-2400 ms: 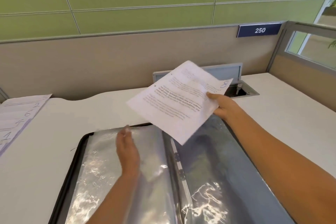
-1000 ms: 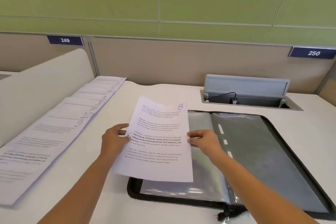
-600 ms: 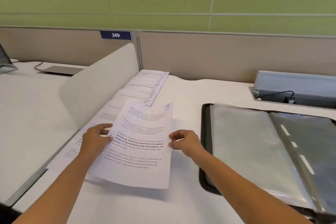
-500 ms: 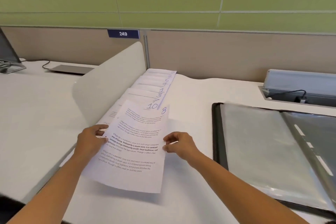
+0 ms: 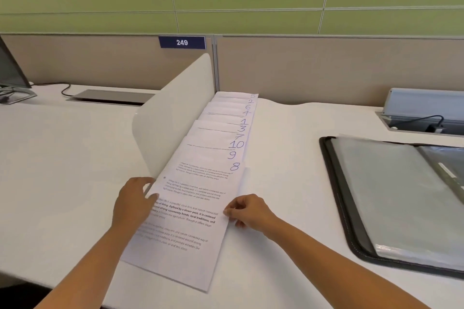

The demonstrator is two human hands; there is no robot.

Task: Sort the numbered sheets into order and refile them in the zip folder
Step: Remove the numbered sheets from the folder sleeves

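Sheet 8 [image 5: 193, 208] sits on near end of fanned sheets [image 5: 226, 120] on surface [image 5: 288, 158]. Left hand [image 5: 133, 200] grips its left edge, right hand [image 5: 251, 211] pinches right edge. Zip folder [image 5: 342, 208] lies open to the right.

Lots of numbers to read.
The blue sign [image 5: 182, 42] says 249; the sheets [image 5: 221, 130] show 5, 2, 6, 4, 1, 3, 7, 10, 9, 8, far to near.

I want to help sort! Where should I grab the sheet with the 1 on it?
I'd pinch sheet 1 at its right corner by the number, coming from the right. Only that strip shows, sheet 3 overlaps the rest, and the white divider blocks the left.
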